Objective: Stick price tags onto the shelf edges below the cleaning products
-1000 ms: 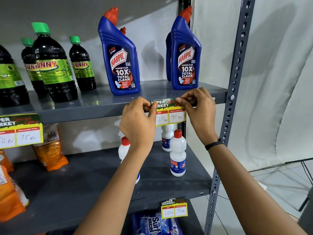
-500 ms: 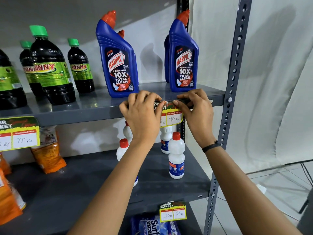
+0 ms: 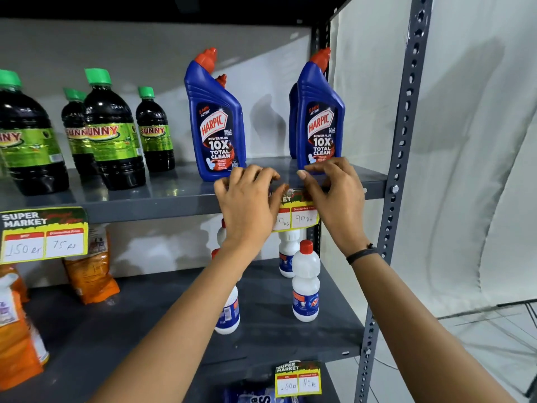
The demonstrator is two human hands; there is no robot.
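Observation:
A yellow and green price tag point(image 3: 300, 215) hangs from the front edge of the grey upper shelf point(image 3: 151, 209), below two blue Harpic bottles point(image 3: 216, 123). My left hand point(image 3: 247, 205) covers the tag's left part, fingers curled over the shelf edge. My right hand point(image 3: 334, 196) presses the tag's top right against the edge, fingers spread above it. Another tag point(image 3: 43, 235) is stuck at the left under the dark Sunny bottles point(image 3: 113, 132). A third tag point(image 3: 297, 379) hangs on the lower shelf edge.
White bottles with red caps point(image 3: 305, 283) stand on the middle shelf point(image 3: 145, 324), with orange pouches point(image 3: 90, 271) to the left. A perforated grey upright point(image 3: 398, 175) bounds the rack on the right; white fabric hangs behind it.
Both hands went from pinching the tag's top corners to pressing its top strip along the shelf edge. The view has shifted, so the shelves sit lower in the frame.

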